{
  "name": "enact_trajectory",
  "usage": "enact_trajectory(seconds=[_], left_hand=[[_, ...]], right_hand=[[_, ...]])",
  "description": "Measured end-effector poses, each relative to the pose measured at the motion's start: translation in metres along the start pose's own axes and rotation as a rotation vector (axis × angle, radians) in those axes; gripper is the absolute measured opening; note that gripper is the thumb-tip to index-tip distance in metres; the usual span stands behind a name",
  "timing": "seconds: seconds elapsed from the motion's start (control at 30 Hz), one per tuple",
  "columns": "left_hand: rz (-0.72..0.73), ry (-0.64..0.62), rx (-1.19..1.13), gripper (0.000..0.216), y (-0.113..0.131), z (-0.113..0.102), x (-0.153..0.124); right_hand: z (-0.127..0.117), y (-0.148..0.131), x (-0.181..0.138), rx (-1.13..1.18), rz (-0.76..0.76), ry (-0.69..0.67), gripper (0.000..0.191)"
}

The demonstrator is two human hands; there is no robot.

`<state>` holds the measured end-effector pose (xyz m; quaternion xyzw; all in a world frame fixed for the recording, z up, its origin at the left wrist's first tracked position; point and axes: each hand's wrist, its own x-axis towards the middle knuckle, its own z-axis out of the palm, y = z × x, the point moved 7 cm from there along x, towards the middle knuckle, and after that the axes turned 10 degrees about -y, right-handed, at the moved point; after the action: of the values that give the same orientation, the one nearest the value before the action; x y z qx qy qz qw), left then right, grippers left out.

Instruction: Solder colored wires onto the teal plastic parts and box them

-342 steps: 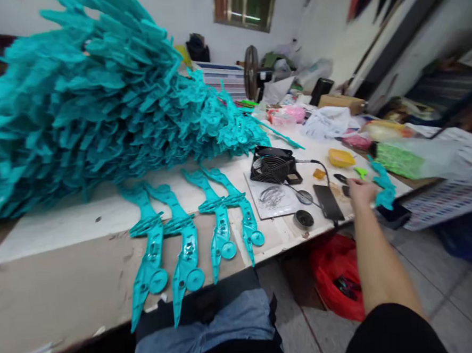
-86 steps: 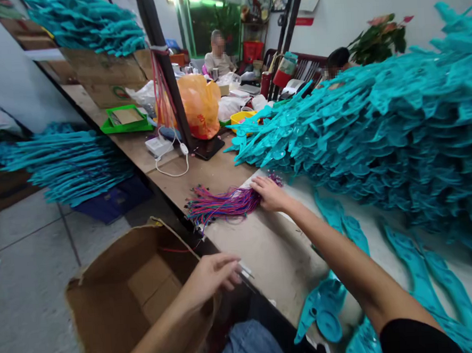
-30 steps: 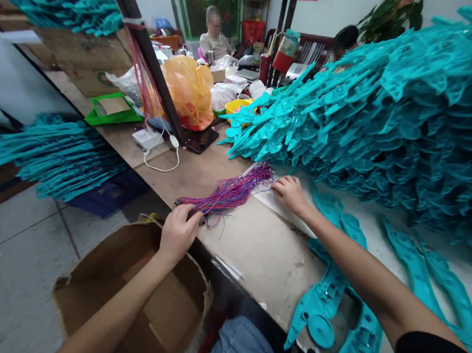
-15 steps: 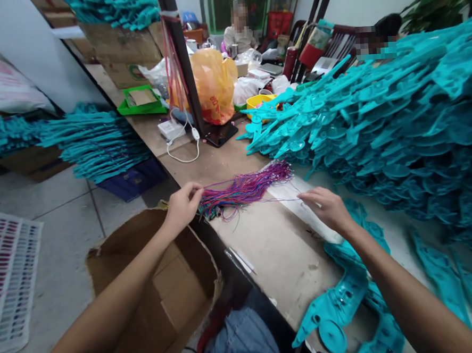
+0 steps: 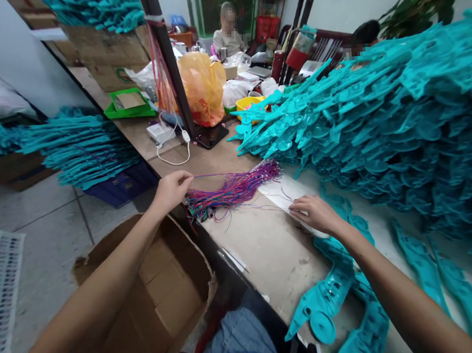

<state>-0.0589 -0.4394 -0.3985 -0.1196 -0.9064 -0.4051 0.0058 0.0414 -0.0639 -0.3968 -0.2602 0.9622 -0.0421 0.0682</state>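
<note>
A bundle of thin purple, red and blue wires [image 5: 232, 190] lies on the brown tabletop [image 5: 264, 249]. My left hand [image 5: 172, 190] pinches a thin wire at the bundle's left end, lifted a little above the table edge. My right hand [image 5: 315, 213] rests on the table to the right of the bundle, fingers closed on a fine wire strand drawn out from it. Teal plastic parts [image 5: 332, 304] lie flat under my right forearm.
A huge heap of teal plastic parts [image 5: 376, 109] fills the table's right side. An open cardboard box [image 5: 166, 287] stands on the floor below the table edge. A black post [image 5: 169, 63], orange bag [image 5: 202, 85] and charger cable [image 5: 174, 148] sit behind. Two people sit far back.
My left hand has risen and drawn a single wire out of the bundle's left end. My right hand has slid back toward me, pulling a strand along the table.
</note>
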Motion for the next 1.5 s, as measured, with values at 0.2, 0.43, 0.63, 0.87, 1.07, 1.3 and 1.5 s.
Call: enact_trajectory(seconds=[0.2,0.43,0.63,0.87,1.07,1.3,1.5], left_hand=[[0.130,-0.099,-0.508,0.015,0.082,-0.007,0.020],[0.258,-0.074,-0.368,0.012,0.141,-0.028,0.023],[0.117,0.039,0.100,0.016,0.069,-0.041,0.057],[0.326,-0.020,0.361,0.046,0.043,0.010,0.004],[0.308,-0.231,0.291,0.059,0.009,0.050,-0.037],[0.247,-0.107,0.052,0.047,0.017,0.016,-0.037],[0.286,-0.418,-0.308,0.092,0.107,0.066,-0.058]], right_hand=[[-0.040,-0.012,0.056,0.203,0.153,0.312,0.026],[-0.048,-0.006,0.135,0.272,0.243,0.268,0.027],[-0.019,-0.038,0.096,0.305,0.077,-0.045,0.023],[-0.012,-0.075,0.069,0.420,-0.019,-0.175,0.025],[-0.059,-0.060,0.054,1.060,0.046,0.029,0.044],[-0.103,-0.062,0.036,1.120,0.030,0.191,0.033],[-0.116,-0.088,0.028,1.108,-0.050,0.147,0.036]])
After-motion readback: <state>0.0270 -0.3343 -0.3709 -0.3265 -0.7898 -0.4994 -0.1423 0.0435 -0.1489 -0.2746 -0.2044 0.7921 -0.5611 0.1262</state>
